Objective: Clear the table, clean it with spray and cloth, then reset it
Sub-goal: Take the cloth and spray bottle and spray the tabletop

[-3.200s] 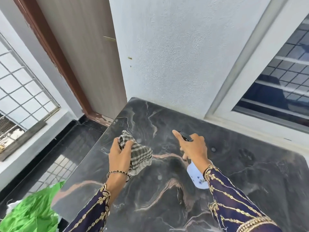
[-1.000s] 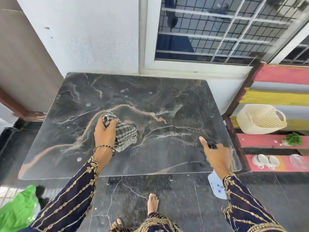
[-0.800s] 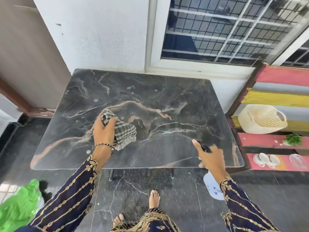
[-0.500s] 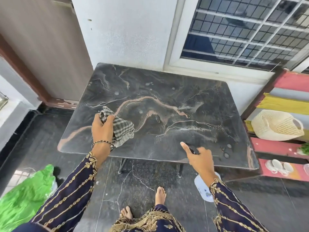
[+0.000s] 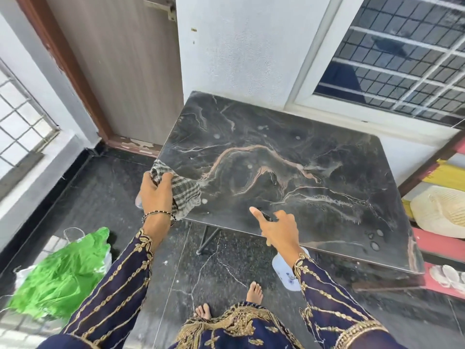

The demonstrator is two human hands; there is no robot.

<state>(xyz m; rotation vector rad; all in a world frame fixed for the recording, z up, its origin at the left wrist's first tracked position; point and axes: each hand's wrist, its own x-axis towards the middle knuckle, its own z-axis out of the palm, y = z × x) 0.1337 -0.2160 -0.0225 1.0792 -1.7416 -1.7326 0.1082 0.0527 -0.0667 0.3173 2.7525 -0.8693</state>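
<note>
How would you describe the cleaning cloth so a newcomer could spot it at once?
Find the dark marble table below the barred window and go to its near left corner. There the left hand grips a crumpled cloth. Its grey-and-cream check sets it apart from the veined stone and the gold-embroidered navy sleeve.

L hand (image 5: 157,195) curled, gripping; R hand (image 5: 279,230) gripping, index straight.
</note>
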